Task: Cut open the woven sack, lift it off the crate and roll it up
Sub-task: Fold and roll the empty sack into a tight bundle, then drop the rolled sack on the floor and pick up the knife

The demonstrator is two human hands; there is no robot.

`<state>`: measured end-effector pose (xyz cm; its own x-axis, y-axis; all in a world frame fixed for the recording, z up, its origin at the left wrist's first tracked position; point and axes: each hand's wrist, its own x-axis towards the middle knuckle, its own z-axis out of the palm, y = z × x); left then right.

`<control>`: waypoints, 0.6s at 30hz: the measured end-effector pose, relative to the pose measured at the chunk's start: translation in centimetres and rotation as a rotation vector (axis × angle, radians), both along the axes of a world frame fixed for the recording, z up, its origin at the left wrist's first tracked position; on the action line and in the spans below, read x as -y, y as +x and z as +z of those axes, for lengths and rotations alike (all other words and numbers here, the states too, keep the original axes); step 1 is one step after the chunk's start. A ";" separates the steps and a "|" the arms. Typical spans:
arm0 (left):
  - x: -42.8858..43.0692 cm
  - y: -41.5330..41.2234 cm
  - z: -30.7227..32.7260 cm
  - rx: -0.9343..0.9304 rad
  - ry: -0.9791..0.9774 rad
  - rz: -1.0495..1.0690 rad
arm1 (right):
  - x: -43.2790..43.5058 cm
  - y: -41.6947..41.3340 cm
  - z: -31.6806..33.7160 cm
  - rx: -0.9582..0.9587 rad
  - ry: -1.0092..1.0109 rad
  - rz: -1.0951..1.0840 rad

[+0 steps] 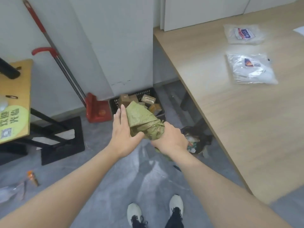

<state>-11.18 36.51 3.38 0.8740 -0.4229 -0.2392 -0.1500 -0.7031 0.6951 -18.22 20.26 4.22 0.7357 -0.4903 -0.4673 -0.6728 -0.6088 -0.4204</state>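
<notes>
A green woven sack (144, 124), rolled into a thick bundle, was held in the air between two bare hands, seen from above by a head-worn camera. The left hand (125, 137) was laid flat against the roll's left side, its fingers straight and together and its thumb spread out under the bundle. The right hand (171, 139) was closed around the lower end of the roll, with its fingers curled about the fabric. The sack was held clear of a black crate (115, 103), which was seen on the grey floor just beyond the hands, against a white wall, with small cardboard boxes inside it. A red dustpan (97, 111) was propped just left of the crate. A long wooden table (230, 120) was seen on the right, with two clear plastic bags (251, 69) lying on it. Two pale shoes (134, 213) were visible at the bottom edge.
</notes>
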 end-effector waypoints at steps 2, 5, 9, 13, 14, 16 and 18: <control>0.3 -0.9 -2.3 -0.106 -0.040 0.059 | 0.6 -0.5 -2.7 -0.016 0.052 -0.033; 1.6 -2.4 -6.2 -0.267 -0.098 0.187 | 1.6 -1.3 -7.5 -0.049 0.103 -0.064; 3.4 -4.8 -12.8 -0.386 -0.131 0.318 | 2.6 -2.8 -14.7 -0.075 0.144 -0.120; 4.8 -6.8 -20.2 -0.472 -0.152 0.397 | 3.3 -4.0 -22.2 -0.108 0.206 -0.213; 5.1 -7.1 -22.1 -0.484 -0.155 0.415 | 3.5 -4.2 -24.3 -0.113 0.220 -0.232; 5.5 -7.2 -26.2 -0.507 -0.161 0.447 | 3.6 -4.4 -28.3 -0.124 0.229 -0.255; 5.7 -7.3 -30.6 -0.530 -0.168 0.447 | 3.6 -4.5 -32.7 -0.137 0.231 -0.293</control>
